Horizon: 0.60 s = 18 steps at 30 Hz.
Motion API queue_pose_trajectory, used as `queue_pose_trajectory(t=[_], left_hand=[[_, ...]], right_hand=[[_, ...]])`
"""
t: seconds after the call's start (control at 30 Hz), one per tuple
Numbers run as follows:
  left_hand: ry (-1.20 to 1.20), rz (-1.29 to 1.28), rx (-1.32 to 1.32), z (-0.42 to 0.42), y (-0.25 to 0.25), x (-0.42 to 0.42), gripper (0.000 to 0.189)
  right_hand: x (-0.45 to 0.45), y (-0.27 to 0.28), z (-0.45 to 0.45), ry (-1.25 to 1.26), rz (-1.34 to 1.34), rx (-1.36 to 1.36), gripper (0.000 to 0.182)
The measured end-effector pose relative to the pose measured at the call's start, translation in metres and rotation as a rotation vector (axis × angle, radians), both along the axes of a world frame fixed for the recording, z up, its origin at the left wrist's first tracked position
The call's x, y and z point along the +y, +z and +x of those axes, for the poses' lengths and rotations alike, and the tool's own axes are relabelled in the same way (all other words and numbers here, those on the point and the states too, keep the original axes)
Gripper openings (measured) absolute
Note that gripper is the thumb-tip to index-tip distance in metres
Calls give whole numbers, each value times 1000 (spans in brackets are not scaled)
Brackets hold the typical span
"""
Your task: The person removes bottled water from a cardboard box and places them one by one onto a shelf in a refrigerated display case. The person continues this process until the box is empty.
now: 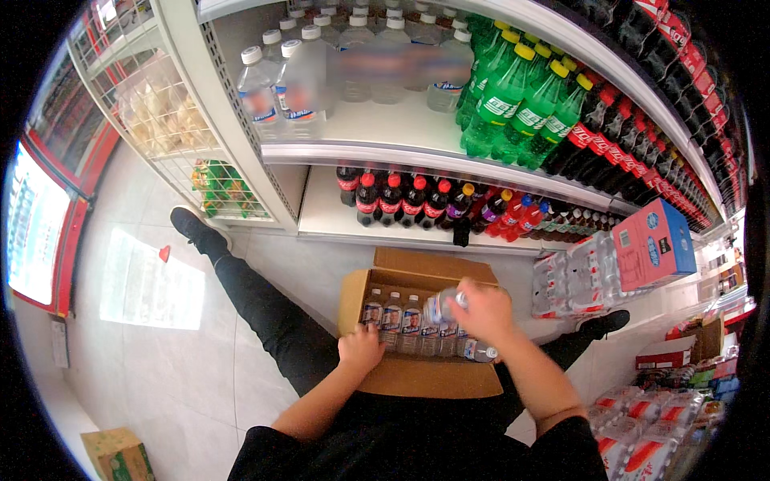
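Note:
An open cardboard box [430, 379] stands on the floor between my outstretched legs, its flaps folded outward. Inside stand several clear plastic bottles [411, 324] with white caps and blue labels; one more bottle [480, 350] lies tilted at the right end. My right hand [486, 308] is closed round the cap end of a clear bottle [442, 305], held slanted above the others and slightly blurred. My left hand [361, 349] rests at the box's near left side, beside the leftmost bottle; whether its fingers grip that bottle or the box wall is not plain.
Ahead, the upper shelf [373, 129] holds clear bottles at left, green bottles [502, 108] and cola bottles to the right. Dark and red bottles [415, 198] line the lower shelf. Wrapped bottle packs [568, 279] and a pink-and-blue carton [652, 246] stand right; a wire rack [174, 114] stands left.

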<state>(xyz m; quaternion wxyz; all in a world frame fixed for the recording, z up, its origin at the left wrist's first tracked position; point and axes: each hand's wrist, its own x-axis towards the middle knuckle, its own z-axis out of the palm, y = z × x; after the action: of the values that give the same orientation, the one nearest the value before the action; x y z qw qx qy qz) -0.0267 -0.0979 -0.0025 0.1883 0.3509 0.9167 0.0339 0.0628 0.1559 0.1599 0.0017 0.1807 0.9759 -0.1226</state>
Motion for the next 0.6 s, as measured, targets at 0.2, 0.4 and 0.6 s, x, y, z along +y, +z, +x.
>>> queue_pose_trajectory(t=[0.2,0.4,0.6], left_hand=[[6,26,-58,-4,-5,-1,53],[71,26,-111,-7,-4,-2,53],[92,33,-144,-8,-4,0,55]], right_hand=[[34,131,-83,155,363,722,26],[46,194,-198,103,609,856,24],[77,189,-277,28,711,725,28]])
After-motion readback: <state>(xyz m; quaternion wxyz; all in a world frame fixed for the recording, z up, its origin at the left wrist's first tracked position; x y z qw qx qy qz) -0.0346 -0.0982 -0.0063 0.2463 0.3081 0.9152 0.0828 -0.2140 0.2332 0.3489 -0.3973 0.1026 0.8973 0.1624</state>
